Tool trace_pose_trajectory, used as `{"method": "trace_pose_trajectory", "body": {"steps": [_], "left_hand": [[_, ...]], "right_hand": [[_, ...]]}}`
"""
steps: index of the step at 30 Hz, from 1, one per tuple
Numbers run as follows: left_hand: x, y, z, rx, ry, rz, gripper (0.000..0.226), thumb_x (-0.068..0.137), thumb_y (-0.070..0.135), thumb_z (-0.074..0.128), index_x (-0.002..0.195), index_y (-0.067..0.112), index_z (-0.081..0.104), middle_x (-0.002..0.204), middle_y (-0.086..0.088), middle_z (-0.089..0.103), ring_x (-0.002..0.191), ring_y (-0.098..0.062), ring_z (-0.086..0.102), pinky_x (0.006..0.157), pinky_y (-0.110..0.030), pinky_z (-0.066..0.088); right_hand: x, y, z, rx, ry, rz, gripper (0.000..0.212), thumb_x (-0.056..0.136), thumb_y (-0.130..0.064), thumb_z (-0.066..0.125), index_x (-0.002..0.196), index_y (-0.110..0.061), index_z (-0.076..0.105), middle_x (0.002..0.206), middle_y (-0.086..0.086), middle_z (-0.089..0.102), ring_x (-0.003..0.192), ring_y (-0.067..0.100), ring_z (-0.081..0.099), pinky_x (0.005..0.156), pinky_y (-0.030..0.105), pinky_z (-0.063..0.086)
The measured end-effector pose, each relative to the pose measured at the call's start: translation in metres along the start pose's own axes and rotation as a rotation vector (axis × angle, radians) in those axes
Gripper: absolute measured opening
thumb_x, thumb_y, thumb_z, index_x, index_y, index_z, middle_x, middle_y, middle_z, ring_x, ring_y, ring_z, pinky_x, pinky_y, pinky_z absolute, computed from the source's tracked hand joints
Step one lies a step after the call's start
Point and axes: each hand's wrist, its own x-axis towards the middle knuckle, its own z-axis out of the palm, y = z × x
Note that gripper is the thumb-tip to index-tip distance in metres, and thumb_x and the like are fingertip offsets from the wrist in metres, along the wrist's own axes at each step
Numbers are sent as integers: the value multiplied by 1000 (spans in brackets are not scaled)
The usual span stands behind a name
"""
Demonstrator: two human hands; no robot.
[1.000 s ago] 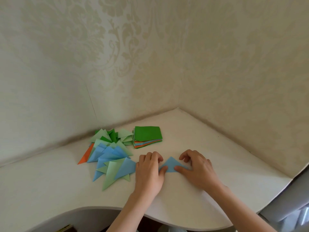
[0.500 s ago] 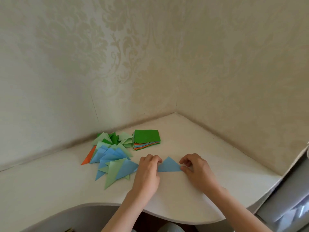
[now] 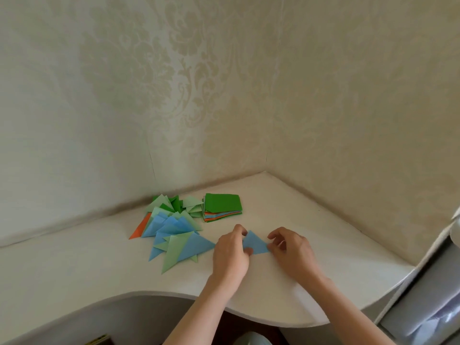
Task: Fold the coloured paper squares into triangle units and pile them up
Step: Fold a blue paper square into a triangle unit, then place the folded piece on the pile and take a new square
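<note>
Blue paper triangle (image 3: 254, 244) lies flat on the white corner desk (image 3: 311, 290), between the two hands. Left hand (image 3: 230, 255): fingers curled, thumb and fingertips pinching the triangle's left corner and edge. Right hand (image 3: 291, 252): fingers loosely bent, thumb and forefinger nipping the triangle's right corner; remaining fingers lifted off the paper. Pile of folded triangles (image 3: 171, 229), blue, light green, dark green, one orange, spreads just left of the left hand, its nearest blue tip close to the knuckles. Stack of unfolded squares (image 3: 222, 206), green sheet on top, sits behind the hands, near the wall (image 3: 224, 95).
</note>
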Motion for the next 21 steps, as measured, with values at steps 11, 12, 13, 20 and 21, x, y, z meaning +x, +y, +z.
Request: {"method": "trace_pose_trajectory", "body": {"steps": [11, 12, 13, 20, 21], "left_hand": [[-9, -91, -51, -6, 190, -45, 30, 90, 31, 61, 118, 23, 54, 78, 3, 59, 79, -19, 55, 64, -30, 39], [-7, -97, -53, -1, 190, -55, 29, 92, 30, 59, 120, 23, 54, 81, 4, 62, 84, -19, 56, 68, -31, 41], [-5, -102, -54, 8, 201, -51, 28, 92, 29, 57, 120, 24, 55, 87, 4, 64, 88, -20, 56, 72, -31, 43], [12, -127, -56, 33, 227, -85, 21, 89, 25, 60, 111, 26, 60, 103, 7, 59, 98, -18, 48, 81, -33, 35], [12, -129, -56, 21, 242, -80, 20, 88, 23, 61, 108, 26, 61, 101, 8, 58, 96, -18, 48, 79, -31, 32]], "right_hand": [[62, -59, 39, -30, -2, -256, 27, 88, -23, 64, 114, -15, 66, 114, 1, 65, 105, 18, 59, 92, 29, 44], [68, -68, 47, -56, -29, -275, 33, 89, -24, 63, 120, -13, 63, 121, 4, 62, 112, 20, 56, 97, 29, 42], [74, -75, 55, -79, -57, -285, 37, 90, -25, 61, 125, -12, 60, 128, 5, 59, 118, 22, 53, 101, 30, 39], [100, -94, 90, -226, -56, -280, 51, 88, -46, 60, 128, -15, 57, 133, 1, 52, 122, 20, 47, 98, 31, 37], [102, -93, 93, -251, -50, -277, 50, 87, -47, 59, 126, -17, 58, 130, -1, 53, 119, 19, 49, 95, 31, 39]]}}
